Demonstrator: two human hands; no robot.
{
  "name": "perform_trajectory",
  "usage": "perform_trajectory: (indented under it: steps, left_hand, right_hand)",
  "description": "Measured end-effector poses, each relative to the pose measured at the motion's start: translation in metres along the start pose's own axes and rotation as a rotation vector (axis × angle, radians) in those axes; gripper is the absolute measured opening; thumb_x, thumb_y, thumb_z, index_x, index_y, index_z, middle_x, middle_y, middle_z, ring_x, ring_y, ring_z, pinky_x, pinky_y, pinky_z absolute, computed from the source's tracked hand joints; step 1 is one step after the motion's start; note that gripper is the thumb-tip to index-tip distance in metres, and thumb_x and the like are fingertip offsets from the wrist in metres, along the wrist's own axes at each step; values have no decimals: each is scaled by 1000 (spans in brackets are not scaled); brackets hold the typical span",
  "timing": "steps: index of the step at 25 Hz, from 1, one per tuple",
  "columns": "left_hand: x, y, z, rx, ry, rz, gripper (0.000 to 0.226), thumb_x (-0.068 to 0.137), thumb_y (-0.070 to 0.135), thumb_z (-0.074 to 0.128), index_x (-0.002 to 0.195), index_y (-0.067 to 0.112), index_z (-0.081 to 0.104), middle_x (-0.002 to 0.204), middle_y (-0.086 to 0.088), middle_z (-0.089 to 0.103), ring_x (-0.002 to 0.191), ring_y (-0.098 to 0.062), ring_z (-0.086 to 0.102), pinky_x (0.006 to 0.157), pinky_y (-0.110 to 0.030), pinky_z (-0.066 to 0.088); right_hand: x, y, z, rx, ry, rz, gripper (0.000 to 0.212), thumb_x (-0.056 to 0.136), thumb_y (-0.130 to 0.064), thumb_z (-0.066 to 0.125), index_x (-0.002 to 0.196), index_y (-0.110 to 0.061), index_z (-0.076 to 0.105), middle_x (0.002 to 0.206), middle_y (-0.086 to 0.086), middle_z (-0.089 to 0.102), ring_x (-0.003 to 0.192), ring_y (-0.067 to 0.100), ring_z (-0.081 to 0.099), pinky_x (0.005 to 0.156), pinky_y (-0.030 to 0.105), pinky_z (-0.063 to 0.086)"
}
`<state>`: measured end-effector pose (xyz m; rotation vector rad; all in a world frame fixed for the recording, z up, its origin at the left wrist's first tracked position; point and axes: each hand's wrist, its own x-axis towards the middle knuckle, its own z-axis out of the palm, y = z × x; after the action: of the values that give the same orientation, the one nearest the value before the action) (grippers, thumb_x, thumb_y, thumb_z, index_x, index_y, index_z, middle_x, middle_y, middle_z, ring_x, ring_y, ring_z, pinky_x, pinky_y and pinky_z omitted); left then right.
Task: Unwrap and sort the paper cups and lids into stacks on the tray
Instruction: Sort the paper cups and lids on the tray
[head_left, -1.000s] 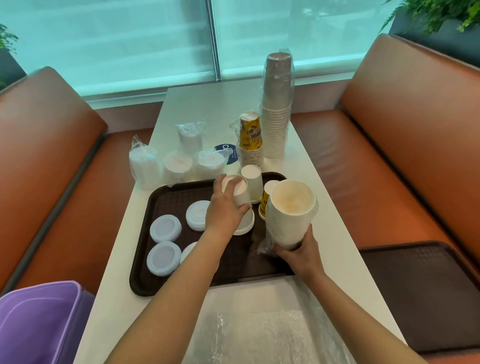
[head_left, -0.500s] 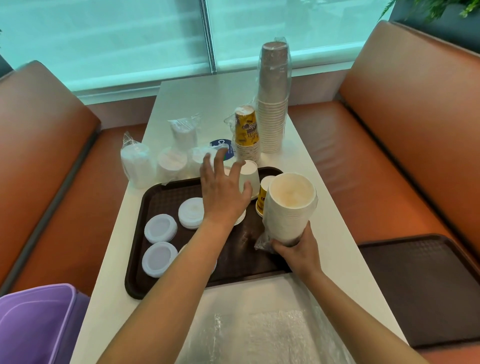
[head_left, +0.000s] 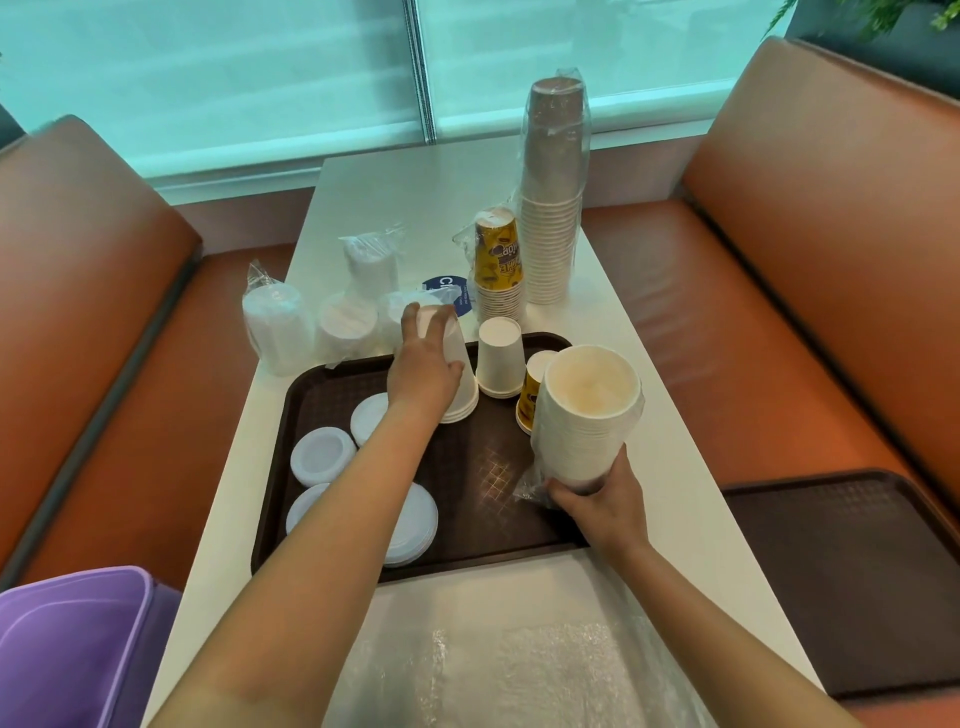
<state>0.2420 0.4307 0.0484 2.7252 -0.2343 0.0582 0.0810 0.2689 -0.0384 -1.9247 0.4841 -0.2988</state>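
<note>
A dark brown tray (head_left: 483, 499) lies on the white table. My left hand (head_left: 423, 366) grips a short stack of upside-down white cups (head_left: 460, 384) standing on the tray's far part. Beside it stands a second white cup stack (head_left: 500, 358), then a yellow cup (head_left: 531, 400). My right hand (head_left: 605, 501) holds the bottom of a tall white cup stack (head_left: 589, 415), still in clear wrap, tilted with its mouth toward me. White lids (head_left: 322, 454) lie on the tray's left side, partly hidden by my left forearm.
Wrapped lid packs (head_left: 275, 330) sit on the table beyond the tray. A yellow cup stack (head_left: 498, 265) and a tall wrapped brown cup stack (head_left: 555, 187) stand behind. Clear plastic wrap (head_left: 519, 660) lies near me. A purple bin (head_left: 78, 644) is at lower left, a second tray (head_left: 841, 587) on the right bench.
My left hand let go of a white cup on the tray, opened, then closed around the upside-down cup stack. My right hand has kept the wrapped stack almost still.
</note>
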Motion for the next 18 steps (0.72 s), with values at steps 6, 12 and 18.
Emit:
perform_trajectory:
  steps: [6,12,18]
  left_hand:
    - [-5,12,-6,141,336,135,59,76,42,70,127,21,52,143,-14,35,133,-37,31,104,-48,36]
    - [9,57,14,136,-127,342,62,93,10,49,147,27,25,158,-1,7,144,-28,17,105,-40,37]
    - [38,49,32,312,-357,237,69,94,10,50,150,29,14,158,-8,8,137,-38,29,102,-46,41]
  right_hand:
    - [3,2,2,-18,-10,30,84,64,-30,86,133,-24,38,113,-19,46,101,5,45,83,20,41]
    - [1,2,2,-30,1,18,85,67,-29,85,136,-20,37,116,-15,45,102,7,44,84,21,40]
    - [3,1,3,-37,-15,11,84,68,-30,84,137,-20,36,118,-14,46,104,7,44,85,20,41]
